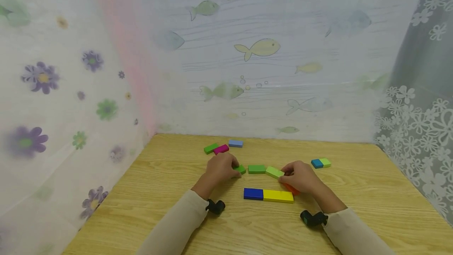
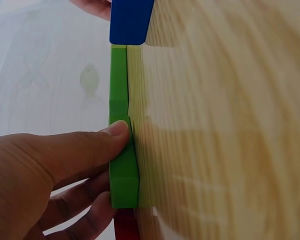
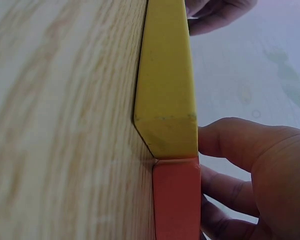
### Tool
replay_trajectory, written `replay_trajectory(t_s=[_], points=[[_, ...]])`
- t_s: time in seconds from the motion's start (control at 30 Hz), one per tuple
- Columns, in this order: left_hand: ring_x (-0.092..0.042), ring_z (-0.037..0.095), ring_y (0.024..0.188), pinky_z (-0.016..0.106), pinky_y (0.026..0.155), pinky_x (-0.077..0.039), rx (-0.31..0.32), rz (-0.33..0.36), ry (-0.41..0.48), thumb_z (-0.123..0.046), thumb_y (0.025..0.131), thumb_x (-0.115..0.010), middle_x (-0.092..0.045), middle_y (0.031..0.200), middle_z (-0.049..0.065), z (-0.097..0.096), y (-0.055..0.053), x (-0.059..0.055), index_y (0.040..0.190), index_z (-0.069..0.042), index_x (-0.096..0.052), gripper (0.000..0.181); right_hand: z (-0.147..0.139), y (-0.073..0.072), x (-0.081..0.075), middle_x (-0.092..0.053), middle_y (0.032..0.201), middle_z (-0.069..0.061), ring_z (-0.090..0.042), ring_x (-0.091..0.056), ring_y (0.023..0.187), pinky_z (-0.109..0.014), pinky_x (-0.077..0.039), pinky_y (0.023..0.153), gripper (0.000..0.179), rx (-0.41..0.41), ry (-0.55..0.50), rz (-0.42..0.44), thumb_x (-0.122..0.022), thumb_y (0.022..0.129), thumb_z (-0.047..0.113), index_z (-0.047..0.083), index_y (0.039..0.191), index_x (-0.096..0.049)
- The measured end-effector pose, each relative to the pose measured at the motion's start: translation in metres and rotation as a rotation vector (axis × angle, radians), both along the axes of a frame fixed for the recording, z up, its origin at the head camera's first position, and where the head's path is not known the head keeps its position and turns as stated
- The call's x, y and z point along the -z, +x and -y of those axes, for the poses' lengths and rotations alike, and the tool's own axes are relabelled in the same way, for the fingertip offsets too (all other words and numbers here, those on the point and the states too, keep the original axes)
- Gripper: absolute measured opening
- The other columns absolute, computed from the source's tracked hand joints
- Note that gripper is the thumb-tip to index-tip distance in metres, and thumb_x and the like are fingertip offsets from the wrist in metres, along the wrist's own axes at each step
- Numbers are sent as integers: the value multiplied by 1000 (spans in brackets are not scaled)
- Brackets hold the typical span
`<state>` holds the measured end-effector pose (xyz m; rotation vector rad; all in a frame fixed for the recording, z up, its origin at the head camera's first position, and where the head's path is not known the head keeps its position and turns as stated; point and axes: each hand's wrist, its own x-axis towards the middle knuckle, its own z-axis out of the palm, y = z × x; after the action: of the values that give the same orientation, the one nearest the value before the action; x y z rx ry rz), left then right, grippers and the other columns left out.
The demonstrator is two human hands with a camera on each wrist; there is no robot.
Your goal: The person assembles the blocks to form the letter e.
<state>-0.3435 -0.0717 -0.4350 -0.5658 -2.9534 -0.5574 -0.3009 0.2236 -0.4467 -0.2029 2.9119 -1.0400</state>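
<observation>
My left hand (image 1: 221, 167) pinches a green block (image 1: 241, 169), thumb on its near side in the left wrist view and fingers behind. Just right of it lies another green block (image 1: 256, 169), then a light green block (image 1: 274, 172) angled down to the right. Thumb and fingers of my right hand (image 1: 301, 176) grip the right end of that light green block. In the right wrist view their tips are hidden behind a yellow block (image 3: 167, 75) and an orange-red block (image 3: 177, 200). A dark blue block (image 1: 253, 194) touches the yellow one's left end.
Behind my left hand lie a green block (image 1: 211, 148), a magenta block (image 1: 221, 149) and a light blue block (image 1: 235, 143). At right, a blue block (image 1: 317, 163) touches a lime block (image 1: 325, 162). Patterned curtains (image 1: 262, 105) hang behind the wooden table (image 1: 170, 172).
</observation>
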Motion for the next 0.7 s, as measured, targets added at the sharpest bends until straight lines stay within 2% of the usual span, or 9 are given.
replay_trajectory(t_s=[0.7], points=[[-70, 12, 93, 35, 75, -58, 14, 11, 21, -38, 76, -93, -77, 100, -8, -5, 1, 0, 105, -21, -83, 35, -2, -1, 2, -73, 101, -3, -16, -65, 89, -35, -59, 78, 38, -12, 4, -12, -83, 87, 26, 3, 117, -76]])
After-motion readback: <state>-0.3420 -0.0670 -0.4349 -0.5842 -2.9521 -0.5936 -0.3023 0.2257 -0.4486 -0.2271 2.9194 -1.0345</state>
